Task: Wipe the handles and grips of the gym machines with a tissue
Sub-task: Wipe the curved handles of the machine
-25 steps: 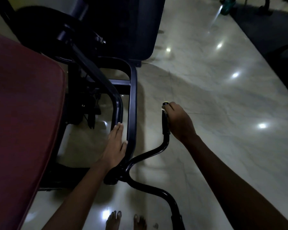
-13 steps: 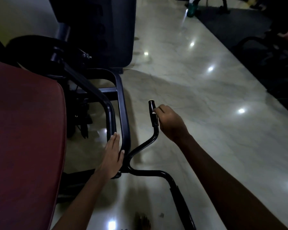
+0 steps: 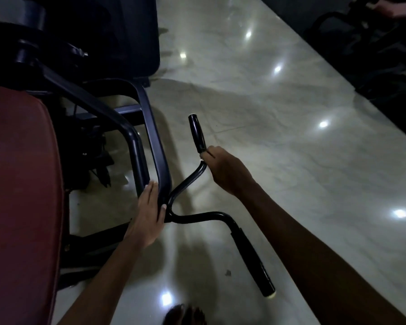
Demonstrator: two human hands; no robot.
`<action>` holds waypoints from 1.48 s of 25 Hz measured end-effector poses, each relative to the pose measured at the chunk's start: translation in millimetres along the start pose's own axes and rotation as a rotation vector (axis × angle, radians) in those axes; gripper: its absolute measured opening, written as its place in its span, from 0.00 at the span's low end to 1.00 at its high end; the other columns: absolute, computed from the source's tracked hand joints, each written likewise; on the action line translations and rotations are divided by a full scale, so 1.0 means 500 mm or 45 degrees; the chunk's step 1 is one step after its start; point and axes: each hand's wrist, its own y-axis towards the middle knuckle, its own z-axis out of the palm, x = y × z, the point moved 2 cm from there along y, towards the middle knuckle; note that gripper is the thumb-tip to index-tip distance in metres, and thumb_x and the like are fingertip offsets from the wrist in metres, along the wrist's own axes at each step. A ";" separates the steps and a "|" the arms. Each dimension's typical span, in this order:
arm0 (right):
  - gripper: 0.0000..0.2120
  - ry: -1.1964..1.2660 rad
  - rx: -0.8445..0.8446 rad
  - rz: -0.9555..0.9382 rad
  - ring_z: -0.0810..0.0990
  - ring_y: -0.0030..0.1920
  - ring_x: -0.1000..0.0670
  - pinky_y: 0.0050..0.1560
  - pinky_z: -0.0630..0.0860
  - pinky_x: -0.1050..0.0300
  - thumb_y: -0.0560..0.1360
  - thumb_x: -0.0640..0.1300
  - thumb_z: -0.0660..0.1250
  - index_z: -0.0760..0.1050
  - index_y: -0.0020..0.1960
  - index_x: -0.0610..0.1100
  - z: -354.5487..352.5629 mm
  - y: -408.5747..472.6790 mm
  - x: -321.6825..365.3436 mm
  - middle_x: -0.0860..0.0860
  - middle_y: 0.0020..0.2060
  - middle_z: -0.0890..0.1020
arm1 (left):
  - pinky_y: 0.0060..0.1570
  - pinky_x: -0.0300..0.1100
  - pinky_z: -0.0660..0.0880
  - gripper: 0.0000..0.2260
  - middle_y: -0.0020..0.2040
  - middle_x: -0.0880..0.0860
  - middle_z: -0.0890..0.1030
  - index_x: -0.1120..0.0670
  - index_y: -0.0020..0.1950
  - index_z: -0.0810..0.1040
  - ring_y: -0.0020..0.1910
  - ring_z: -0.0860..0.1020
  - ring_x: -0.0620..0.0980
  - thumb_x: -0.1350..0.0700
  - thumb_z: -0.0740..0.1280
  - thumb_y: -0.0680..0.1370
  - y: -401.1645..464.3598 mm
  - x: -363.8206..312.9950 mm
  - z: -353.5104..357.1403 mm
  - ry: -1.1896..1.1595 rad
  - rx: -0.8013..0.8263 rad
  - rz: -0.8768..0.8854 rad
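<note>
So we're in a pretty dim gym, standing on a glossy pale marble floor (image 3: 279, 160) that's catching little ceiling-light reflections all over the right half of the frame. Down the left edge runs a dark red padded vinyl seat (image 3: 19, 195), with the machine's black tubular steel frame (image 3: 156, 141) curving down through the centre-left.

Our left hand (image 3: 148, 219) sits low in the middle, fingers straight and pressed together, laid flat along the frame tube, thumb on its other side. From that joint a thin black bent handlebar (image 3: 188, 181) forks out. Its upper black rubber grip (image 3: 197, 133) points up at frame centre, and the lower black rubber grip (image 3: 252, 261) angles off toward the bottom right.

Our right hand (image 3: 225, 170) is curled into a fist round the bar right at the base of the upper grip. A tiny sliver of white tissue (image 3: 201, 157) peeks out at the knuckles, pinched against the bar; most of it is hidden.

Bare toes (image 3: 185, 313) show at the bottom edge.
</note>
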 end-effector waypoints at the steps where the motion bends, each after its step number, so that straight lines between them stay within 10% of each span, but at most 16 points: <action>1: 0.10 0.012 0.003 0.006 0.76 0.43 0.43 0.29 0.74 0.55 0.71 0.27 0.61 0.75 0.50 0.36 0.001 -0.008 0.003 0.42 0.45 0.77 | 0.74 0.41 0.47 0.29 0.78 0.58 0.52 0.63 0.77 0.51 0.76 0.47 0.48 0.52 0.54 0.81 -0.004 0.005 0.003 0.012 0.009 0.007; 9: 0.10 -0.092 0.150 -0.012 0.75 0.40 0.46 0.26 0.61 0.60 0.67 0.29 0.66 0.73 0.46 0.38 0.040 -0.104 0.007 0.44 0.42 0.75 | 0.74 0.43 0.48 0.29 0.78 0.60 0.53 0.63 0.77 0.52 0.77 0.50 0.55 0.48 0.53 0.82 0.006 0.062 0.062 0.037 0.035 0.022; 20: 0.11 -0.137 0.088 0.219 0.76 0.44 0.45 0.27 0.75 0.52 0.73 0.34 0.60 0.75 0.54 0.37 0.114 -0.287 0.051 0.45 0.47 0.77 | 0.73 0.55 0.52 0.27 0.75 0.68 0.56 0.70 0.75 0.54 0.75 0.55 0.67 0.59 0.60 0.81 0.031 0.125 0.130 0.027 -0.023 -0.081; 27: 0.20 -0.044 -0.015 0.161 0.70 0.69 0.42 0.65 0.72 0.50 0.76 0.33 0.61 0.69 0.68 0.32 0.133 -0.360 0.068 0.38 0.67 0.72 | 0.74 0.56 0.52 0.27 0.75 0.67 0.58 0.68 0.74 0.58 0.75 0.54 0.65 0.51 0.55 0.83 0.021 0.136 0.153 0.078 -0.059 -0.043; 37: 0.20 0.062 -0.040 0.072 0.70 0.69 0.46 0.57 0.78 0.51 0.74 0.31 0.63 0.72 0.66 0.35 0.104 -0.383 0.052 0.42 0.67 0.73 | 0.73 0.57 0.49 0.29 0.77 0.65 0.55 0.65 0.75 0.57 0.76 0.51 0.64 0.45 0.53 0.82 0.012 0.128 0.154 0.101 -0.094 -0.057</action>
